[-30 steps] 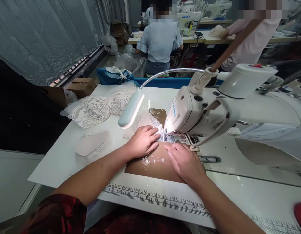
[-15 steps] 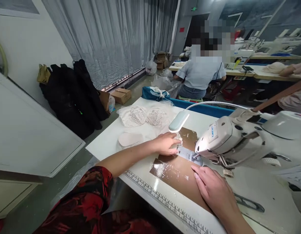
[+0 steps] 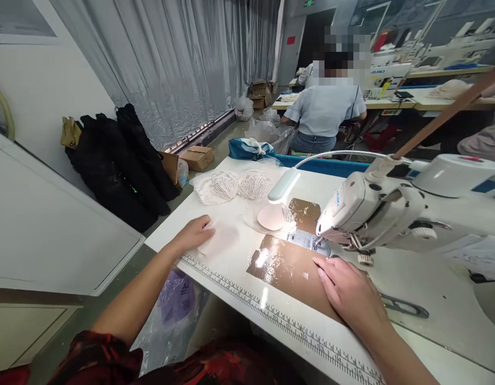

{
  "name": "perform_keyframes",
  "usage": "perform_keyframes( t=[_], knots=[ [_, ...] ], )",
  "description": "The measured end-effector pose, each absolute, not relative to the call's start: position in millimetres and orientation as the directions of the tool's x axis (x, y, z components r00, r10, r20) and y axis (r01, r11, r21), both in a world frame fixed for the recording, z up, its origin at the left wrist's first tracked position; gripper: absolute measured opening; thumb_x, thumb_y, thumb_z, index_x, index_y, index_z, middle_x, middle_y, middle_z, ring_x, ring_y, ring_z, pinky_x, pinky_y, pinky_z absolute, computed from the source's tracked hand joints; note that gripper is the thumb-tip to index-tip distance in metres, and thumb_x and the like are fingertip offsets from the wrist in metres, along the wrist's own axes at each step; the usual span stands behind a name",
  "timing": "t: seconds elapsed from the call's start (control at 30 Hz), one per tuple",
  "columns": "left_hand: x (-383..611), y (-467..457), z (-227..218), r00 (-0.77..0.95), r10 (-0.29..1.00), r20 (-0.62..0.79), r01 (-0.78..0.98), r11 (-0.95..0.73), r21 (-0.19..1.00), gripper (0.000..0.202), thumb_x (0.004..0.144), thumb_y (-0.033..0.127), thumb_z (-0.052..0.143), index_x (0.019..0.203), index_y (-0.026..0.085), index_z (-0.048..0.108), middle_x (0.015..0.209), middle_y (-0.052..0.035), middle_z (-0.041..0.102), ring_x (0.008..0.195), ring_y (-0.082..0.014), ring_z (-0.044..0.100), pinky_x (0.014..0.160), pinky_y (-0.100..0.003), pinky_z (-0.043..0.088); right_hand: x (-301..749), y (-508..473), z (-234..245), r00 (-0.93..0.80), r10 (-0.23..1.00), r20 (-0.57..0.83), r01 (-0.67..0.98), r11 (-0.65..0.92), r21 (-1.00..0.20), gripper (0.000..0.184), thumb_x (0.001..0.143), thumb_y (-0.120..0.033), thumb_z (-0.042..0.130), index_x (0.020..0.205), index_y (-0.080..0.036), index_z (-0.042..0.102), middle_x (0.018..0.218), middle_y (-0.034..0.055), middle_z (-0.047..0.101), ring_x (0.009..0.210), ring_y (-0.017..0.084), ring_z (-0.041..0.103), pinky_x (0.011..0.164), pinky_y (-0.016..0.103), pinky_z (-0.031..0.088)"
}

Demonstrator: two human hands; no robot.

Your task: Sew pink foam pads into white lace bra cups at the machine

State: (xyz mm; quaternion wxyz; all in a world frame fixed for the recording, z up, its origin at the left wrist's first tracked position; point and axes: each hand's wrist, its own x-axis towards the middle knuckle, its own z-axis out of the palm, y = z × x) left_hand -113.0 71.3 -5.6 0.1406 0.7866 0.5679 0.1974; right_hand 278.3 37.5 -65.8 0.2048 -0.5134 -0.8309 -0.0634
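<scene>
My left hand reaches to the table's left edge and lies on a pale padded cup piece, fingers curled onto it. Flat and palm down, my right hand rests on the brown taped patch in front of the white sewing machine. Another pale cup piece with lace lies behind the needle plate, under the lamp head.
A pile of white lace cups sits at the table's far left corner. A ruler strip runs along the front edge. Black bags and cardboard boxes stand on the floor to the left. A person in a blue shirt works ahead.
My left hand left the piece at the needle and moved left to the padded cup near the table edge. My right hand stayed on the brown patch. The view swung left.
</scene>
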Motion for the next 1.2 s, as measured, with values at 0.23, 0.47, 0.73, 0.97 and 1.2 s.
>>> perform_keyframes(
  t=[0.23, 0.47, 0.73, 0.97, 1.2],
  knots=[
    [-2, 74, 7, 0.731, 0.672, -0.114, 0.315, -0.185, 0.931, 0.044, 0.078, 0.03, 0.062, 0.119, 0.018, 0.049, 0.103, -0.0063, 0.059, 0.09, -0.0169, 0.058, 0.074, -0.027, 0.048, 274, 29, -47, -0.241, 0.882, 0.404, 0.811, 0.412, -0.416, 0.026, 0.094, -0.028, 0.042, 0.099, -0.02, 0.067, 0.089, 0.0037, 0.067, 0.084, 0.018, 0.062, 0.072, 0.028, 0.046],
    [64, 114, -22, 0.718, 0.695, -0.049, 0.458, -0.418, 0.784, 0.045, 0.073, 0.018, 0.056, 0.118, 0.015, 0.054, 0.101, -0.0065, 0.06, 0.09, -0.0186, 0.058, 0.081, -0.032, 0.048, 270, 24, -37, -0.434, 0.842, 0.319, 0.695, 0.539, -0.476, 0.026, 0.093, -0.027, 0.045, 0.087, -0.019, 0.069, 0.071, 0.0023, 0.063, 0.068, 0.015, 0.055, 0.066, 0.026, 0.039],
    [84, 121, -30, 0.7, 0.714, 0.026, 0.439, -0.459, 0.772, 0.033, 0.071, 0.017, 0.056, 0.105, 0.015, 0.057, 0.088, -0.0027, 0.06, 0.08, -0.0157, 0.056, 0.075, -0.029, 0.049, 266, 28, -39, -0.35, 0.876, 0.332, 0.798, 0.465, -0.384, 0.028, 0.093, -0.026, 0.045, 0.078, -0.016, 0.067, 0.069, 0.0036, 0.059, 0.068, 0.016, 0.051, 0.065, 0.026, 0.035],
    [83, 127, -31, 0.691, 0.708, 0.147, 0.4, -0.544, 0.738, 0.026, 0.075, 0.011, 0.049, 0.1, 0.013, 0.056, 0.084, -0.0037, 0.06, 0.078, -0.0151, 0.057, 0.074, -0.029, 0.05, 267, 31, -46, -0.301, 0.919, 0.253, 0.892, 0.365, -0.267, 0.023, 0.092, -0.024, 0.047, 0.101, -0.018, 0.068, 0.08, 0.0046, 0.061, 0.077, 0.018, 0.054, 0.07, 0.027, 0.036],
    [74, 115, -12, 0.723, 0.596, 0.349, 0.494, -0.799, 0.343, 0.028, 0.085, 0.013, 0.042, 0.108, 0.014, 0.056, 0.096, -0.0091, 0.063, 0.088, -0.019, 0.059, 0.078, -0.033, 0.051, 265, 30, -45, -0.297, 0.922, 0.248, 0.906, 0.354, -0.232, 0.019, 0.091, -0.022, 0.049, 0.094, -0.017, 0.068, 0.08, 0.0046, 0.061, 0.077, 0.018, 0.055, 0.073, 0.028, 0.035]
  ],
)
